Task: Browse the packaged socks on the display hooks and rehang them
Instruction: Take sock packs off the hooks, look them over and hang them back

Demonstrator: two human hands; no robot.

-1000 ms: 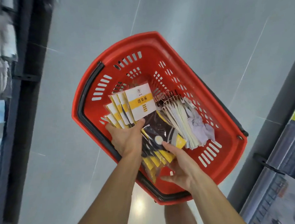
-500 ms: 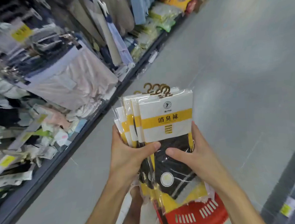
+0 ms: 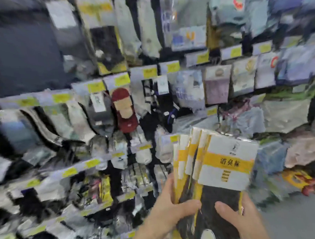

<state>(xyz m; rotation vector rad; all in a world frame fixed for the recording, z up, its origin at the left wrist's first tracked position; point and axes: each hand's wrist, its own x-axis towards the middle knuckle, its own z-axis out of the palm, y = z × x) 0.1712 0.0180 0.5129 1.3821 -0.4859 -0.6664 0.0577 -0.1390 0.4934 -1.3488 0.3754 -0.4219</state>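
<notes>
**Risk: fanned stack slips**

Sock packs [image 3: 227, 163] are held in front of the rack's [image 3: 147, 72] lower right. Left hand [image 3: 166, 216] and right hand [image 3: 246, 224] grip them low, thumbs on front, fingers wrapped behind. The tops fan out, so 1 pack could slide free. Blur hides the free hook, so a mis-hang is likely.

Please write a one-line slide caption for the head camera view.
Left hand and right hand hold a stack of sock packs before the sock display.

Head-worn view, close, toward sock display [image 3: 120, 110]
</notes>
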